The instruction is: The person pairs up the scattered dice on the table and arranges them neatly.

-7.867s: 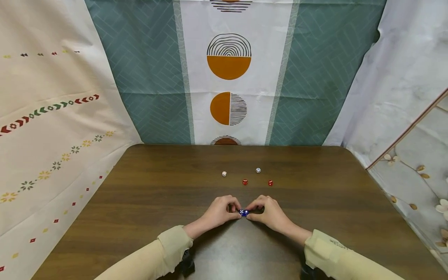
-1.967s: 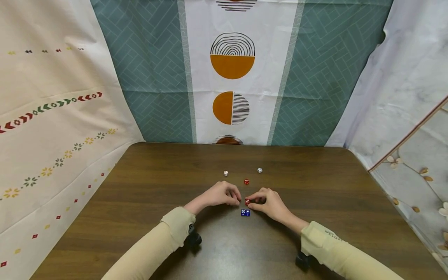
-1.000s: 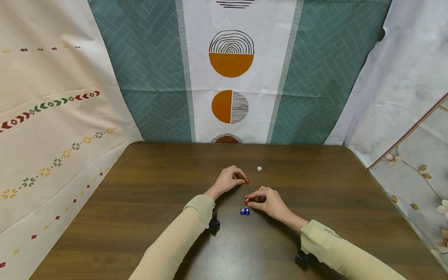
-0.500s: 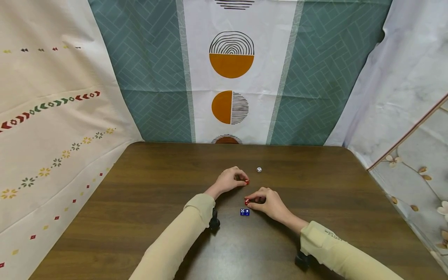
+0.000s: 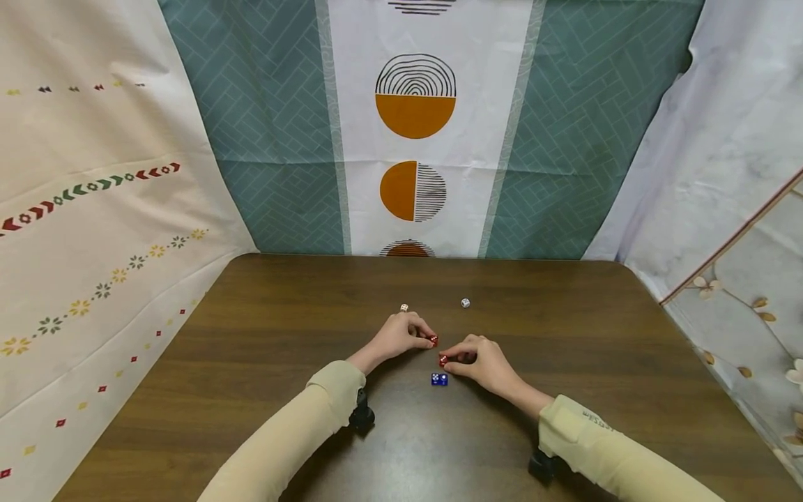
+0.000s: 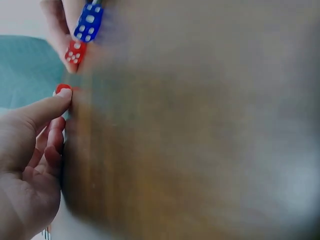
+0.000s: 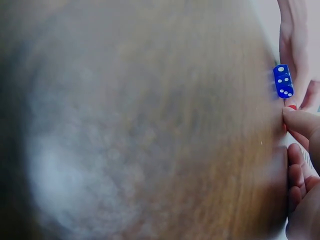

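My left hand (image 5: 395, 336) pinches a red die (image 5: 433, 340) between thumb and fingertips. In the left wrist view the thumb covers most of that die (image 6: 63, 88). Just nearer and to the right, my right hand (image 5: 484, 364) pinches another red die (image 5: 443, 360), which stands close behind the blue dice. Two blue dice (image 5: 439, 379) lie side by side on the table, touched by neither hand. Seen from the right wrist, the blue dice (image 7: 284, 81) sit beyond the right thumb, which hides nearly all of the red die (image 7: 292, 107).
One white die (image 5: 404, 307) lies just behind the left hand, and a second white die (image 5: 465, 303) is farther right at a similar depth. The brown wooden table (image 5: 301, 293) ends at a patterned cloth backdrop (image 5: 414, 202).
Both hands left the blue dice. The right hand brought one red die close behind them and stays there. My left hand reached the farther red die, gripped it and drew it nearer, uncovering a white die.
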`<state>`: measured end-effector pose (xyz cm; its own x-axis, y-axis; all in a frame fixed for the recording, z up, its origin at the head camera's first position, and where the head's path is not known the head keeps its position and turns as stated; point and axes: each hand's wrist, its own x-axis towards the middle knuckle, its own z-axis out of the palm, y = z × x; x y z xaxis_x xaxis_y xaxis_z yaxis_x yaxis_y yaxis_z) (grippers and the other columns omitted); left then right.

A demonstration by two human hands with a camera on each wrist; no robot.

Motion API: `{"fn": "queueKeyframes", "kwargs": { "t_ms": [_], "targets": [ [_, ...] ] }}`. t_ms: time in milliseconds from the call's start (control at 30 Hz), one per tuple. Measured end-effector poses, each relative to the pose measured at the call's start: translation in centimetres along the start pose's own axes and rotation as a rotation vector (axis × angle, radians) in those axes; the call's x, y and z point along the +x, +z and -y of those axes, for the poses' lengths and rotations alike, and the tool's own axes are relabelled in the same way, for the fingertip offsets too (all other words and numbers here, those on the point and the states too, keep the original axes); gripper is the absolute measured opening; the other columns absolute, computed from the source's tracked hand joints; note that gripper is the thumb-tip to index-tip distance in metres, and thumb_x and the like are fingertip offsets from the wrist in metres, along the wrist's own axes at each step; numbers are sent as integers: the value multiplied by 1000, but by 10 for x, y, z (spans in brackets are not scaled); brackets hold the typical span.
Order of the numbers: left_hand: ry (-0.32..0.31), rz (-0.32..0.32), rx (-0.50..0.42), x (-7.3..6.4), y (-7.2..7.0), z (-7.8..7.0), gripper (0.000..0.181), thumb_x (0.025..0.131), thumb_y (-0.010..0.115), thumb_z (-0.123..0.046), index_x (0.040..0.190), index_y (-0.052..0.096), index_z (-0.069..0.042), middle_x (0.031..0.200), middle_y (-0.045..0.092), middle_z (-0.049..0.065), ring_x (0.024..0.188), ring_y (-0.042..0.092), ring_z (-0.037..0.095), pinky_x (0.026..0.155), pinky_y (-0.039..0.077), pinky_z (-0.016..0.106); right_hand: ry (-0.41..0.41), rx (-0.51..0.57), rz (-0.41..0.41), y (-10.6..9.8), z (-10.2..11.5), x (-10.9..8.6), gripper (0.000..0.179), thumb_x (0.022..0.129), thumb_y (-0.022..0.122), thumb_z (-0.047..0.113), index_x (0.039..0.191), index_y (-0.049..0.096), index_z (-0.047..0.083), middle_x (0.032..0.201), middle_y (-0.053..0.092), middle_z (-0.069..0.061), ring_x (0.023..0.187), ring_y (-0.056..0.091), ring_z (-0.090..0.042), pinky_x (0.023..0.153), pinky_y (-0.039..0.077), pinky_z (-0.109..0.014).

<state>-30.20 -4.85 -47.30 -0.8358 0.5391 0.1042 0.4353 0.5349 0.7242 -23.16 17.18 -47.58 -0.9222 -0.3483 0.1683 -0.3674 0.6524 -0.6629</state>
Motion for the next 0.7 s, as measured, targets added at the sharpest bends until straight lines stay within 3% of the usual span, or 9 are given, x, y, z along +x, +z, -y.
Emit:
{"fn": "queueKeyframes", "kwargs": {
  "t_ms": [267,700],
  "targets": [
    [15,-11,-6,-21,1,-5,12,81,82,-19,92,80,-15,86,67,1,69,54,5,64,45,19,14,-4,-3,-1,1,1,19,83,80,27,102,80,25,78,60,8,72,49,-5,65,41,-21],
    [42,-56,17,-34,9,-9,12,79,84,-19,89,80,-14,85,66,1,69,52,1,66,45,18,-3,-36,-18,1,4,2,19,82,81,25,100,80,27,76,60,9,70,50,-4,64,42,-19]
  ]
}}
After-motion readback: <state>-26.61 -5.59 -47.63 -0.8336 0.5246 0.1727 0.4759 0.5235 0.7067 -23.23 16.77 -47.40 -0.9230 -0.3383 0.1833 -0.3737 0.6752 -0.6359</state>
